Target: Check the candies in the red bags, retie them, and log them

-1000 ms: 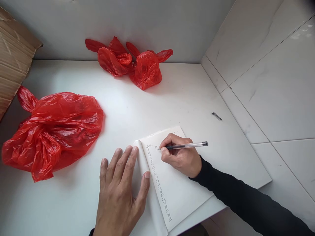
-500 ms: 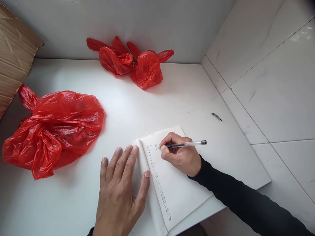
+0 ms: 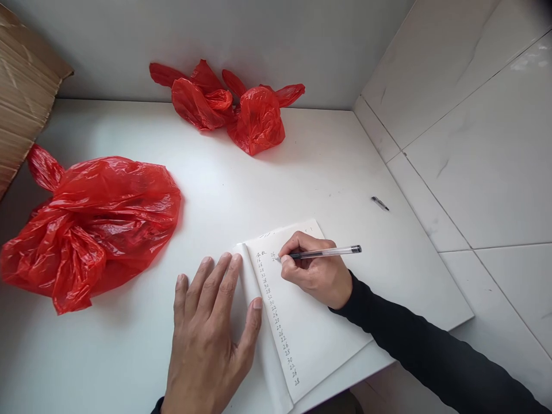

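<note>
My right hand [image 3: 317,270] is closed round a clear-barrelled pen [image 3: 332,252], its tip touching the page of a notebook [image 3: 319,339]. Handwritten numbers run in a column down the left of that page. A second column starts at the top with "26" and a digit under it by the pen tip. My left hand [image 3: 213,333] lies flat, fingers spread, on the table left of the page, with the thumb at the notebook's folded-back edge. The pen cap [image 3: 380,203] lies apart on the table, up and to the right.
A large crumpled red plastic bag [image 3: 116,218] lies at the left of the white table [image 3: 207,178]. Two smaller red bags [image 3: 259,121] sit against the back wall. A cardboard box [image 3: 26,80] stands at the upper left. Tiled wall and floor border the right edge.
The pen tip has moved very slightly at the second line of the new column. My left hand stays in place. The whole view has shifted a little.
</note>
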{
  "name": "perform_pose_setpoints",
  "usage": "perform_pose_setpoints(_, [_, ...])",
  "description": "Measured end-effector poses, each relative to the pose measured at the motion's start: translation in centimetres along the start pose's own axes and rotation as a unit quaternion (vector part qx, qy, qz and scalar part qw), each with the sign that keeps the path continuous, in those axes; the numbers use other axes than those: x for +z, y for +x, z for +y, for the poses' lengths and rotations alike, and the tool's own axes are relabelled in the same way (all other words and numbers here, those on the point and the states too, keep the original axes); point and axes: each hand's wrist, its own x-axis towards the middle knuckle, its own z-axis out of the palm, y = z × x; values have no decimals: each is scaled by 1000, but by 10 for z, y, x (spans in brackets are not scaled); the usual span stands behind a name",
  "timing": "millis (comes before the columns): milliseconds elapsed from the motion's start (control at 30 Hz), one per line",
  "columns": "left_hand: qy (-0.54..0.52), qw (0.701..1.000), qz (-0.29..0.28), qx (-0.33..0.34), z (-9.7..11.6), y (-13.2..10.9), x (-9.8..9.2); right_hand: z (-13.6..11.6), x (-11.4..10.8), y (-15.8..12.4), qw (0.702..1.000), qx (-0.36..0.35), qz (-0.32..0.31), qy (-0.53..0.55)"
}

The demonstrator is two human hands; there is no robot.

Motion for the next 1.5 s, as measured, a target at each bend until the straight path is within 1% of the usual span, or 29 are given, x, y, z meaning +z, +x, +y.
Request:
perform_pose_setpoints(133, [-1,1000,1,-1,0,1,0,-1,0,0,1000,7,-2,-1])
perform_pose_setpoints(333, [-2,1000,-1,-3,0,1,0,-1,0,0,1000,-1,-8,-5])
perform_pose_setpoints(633, [-2,1000,0,-3,1,1,0,-2,-1,0,1000,10,9,0])
perform_pose_setpoints(900, [-2,1000,-2,-4,1,1,0,-1,-1,0,1000,6,10,6])
perform_pose_setpoints(967, [-1,1000,0,-3,1,1,0,-2,-1,-1,1000,13,23,15])
perform_pose_setpoints(1067, [0,1000,-2,-3,0,1,0,-2,-2,-1,998,19,60,22])
perform_pose_setpoints(1133, [0,1000,-2,-4,0,0,0,-2,-2,-1,997,19,69,23])
perform_pose_setpoints(1333, [2,1000,-2,-5,0,0,0,0,-1,0,999,30,29,32])
perform_pose_setpoints(1500, [6,1000,-1,-3,0,1,0,1,-2,0,998,27,42,38])
